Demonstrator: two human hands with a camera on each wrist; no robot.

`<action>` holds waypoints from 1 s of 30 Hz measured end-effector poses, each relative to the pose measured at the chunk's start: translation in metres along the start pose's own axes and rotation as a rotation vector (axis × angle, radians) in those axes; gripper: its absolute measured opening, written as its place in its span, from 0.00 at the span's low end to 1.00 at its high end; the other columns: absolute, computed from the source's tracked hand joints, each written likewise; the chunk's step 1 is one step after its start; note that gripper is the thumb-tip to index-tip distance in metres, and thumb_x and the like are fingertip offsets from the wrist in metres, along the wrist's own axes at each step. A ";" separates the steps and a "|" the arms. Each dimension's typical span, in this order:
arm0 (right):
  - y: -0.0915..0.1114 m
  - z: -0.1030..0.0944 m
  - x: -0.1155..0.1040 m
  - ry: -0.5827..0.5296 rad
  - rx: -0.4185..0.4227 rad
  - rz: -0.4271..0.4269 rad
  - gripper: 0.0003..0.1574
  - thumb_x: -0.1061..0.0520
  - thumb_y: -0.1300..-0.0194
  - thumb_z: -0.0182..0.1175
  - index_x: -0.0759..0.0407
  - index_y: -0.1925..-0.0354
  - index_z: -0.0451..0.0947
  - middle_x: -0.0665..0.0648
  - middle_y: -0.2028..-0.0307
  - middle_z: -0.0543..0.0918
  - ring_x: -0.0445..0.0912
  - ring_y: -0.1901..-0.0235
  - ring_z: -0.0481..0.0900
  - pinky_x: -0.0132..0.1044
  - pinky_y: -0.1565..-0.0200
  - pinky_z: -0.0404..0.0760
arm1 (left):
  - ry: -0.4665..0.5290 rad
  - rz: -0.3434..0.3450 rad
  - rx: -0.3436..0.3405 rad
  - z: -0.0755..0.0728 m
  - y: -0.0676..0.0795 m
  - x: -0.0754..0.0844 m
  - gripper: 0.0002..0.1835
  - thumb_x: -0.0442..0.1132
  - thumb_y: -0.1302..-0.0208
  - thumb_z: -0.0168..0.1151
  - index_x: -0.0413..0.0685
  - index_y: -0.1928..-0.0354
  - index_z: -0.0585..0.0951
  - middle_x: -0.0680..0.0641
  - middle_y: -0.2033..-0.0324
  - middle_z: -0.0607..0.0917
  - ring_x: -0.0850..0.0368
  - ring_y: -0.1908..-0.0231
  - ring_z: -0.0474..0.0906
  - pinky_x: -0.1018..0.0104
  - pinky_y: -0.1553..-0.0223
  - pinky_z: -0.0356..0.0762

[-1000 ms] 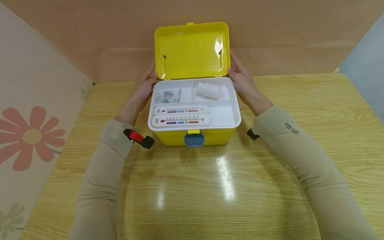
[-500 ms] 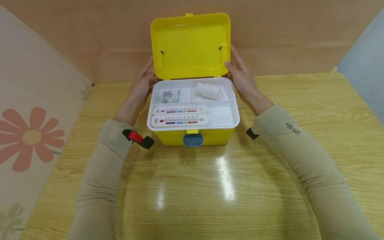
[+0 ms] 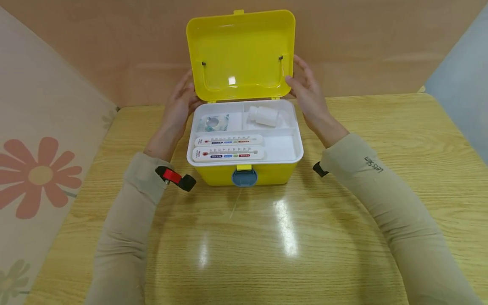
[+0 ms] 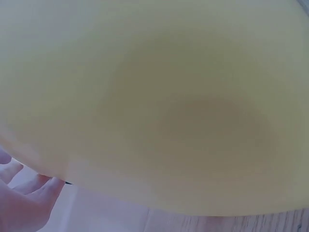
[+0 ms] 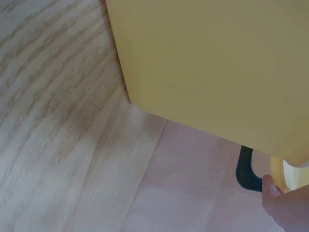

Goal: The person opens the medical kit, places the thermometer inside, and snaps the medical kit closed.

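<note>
A yellow plastic storage box (image 3: 217, 174) stands on the table, its lid (image 3: 244, 51) tipped up and back. In its white divided tray (image 3: 284, 146) lie two thermometers (image 3: 228, 153), a white bottle (image 3: 264, 115) on its side and a clear packet (image 3: 213, 123) with a ring shape in it. My left hand (image 3: 176, 108) is at the lid's left edge, with fingers partly hidden behind it. On the right edge, the thumb of my right hand (image 3: 313, 101) lies over the front while the fingers reach behind. A dark green handle (image 5: 245, 170) shows beyond the box in the right wrist view.
The wooden table (image 3: 244, 254) extends to both sides and toward me. Close behind the box rises a brown backdrop (image 3: 133, 51). A flower-patterned panel (image 3: 42, 106) borders the table on the left. A blue-grey latch (image 3: 245, 178) hangs open on the box's front.
The lid has tilted further back, and its top edge now sits higher in the head view. Both hands have gone with it slightly. The tray's contents lie as before.
</note>
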State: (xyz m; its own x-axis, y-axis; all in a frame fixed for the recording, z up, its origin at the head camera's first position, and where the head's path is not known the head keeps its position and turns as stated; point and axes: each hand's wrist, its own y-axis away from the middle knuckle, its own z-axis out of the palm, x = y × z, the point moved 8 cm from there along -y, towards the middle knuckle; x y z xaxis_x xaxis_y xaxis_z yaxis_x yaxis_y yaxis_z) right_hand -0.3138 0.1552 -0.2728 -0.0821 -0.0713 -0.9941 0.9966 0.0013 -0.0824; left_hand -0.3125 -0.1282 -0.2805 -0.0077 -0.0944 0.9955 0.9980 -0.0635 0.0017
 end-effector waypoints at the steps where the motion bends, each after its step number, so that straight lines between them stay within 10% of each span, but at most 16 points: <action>1: 0.000 0.000 -0.001 -0.011 -0.001 -0.010 0.31 0.59 0.28 0.50 0.41 0.30 0.60 0.62 0.37 0.72 0.50 0.43 0.74 0.42 0.36 0.69 | 0.008 0.006 0.004 0.000 0.000 0.001 0.23 0.43 0.25 0.44 0.67 0.31 0.65 0.48 0.42 0.75 0.57 0.53 0.78 0.63 0.38 0.71; 30: 0.018 -0.004 -0.029 -0.036 0.046 -0.056 0.26 0.56 0.30 0.54 0.49 0.35 0.67 0.55 0.39 0.71 0.48 0.41 0.71 0.42 0.34 0.69 | -0.013 0.090 0.098 0.005 0.016 0.027 0.22 0.47 0.27 0.49 0.57 0.33 0.68 0.49 0.38 0.74 0.54 0.39 0.71 0.64 0.34 0.66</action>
State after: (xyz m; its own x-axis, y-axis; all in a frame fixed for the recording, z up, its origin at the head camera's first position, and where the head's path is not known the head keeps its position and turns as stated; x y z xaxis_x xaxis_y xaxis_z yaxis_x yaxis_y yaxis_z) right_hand -0.2933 0.1615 -0.2455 -0.1381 -0.1061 -0.9847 0.9898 -0.0497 -0.1335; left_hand -0.2967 -0.1268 -0.2535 0.0823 -0.0824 0.9932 0.9960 0.0422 -0.0790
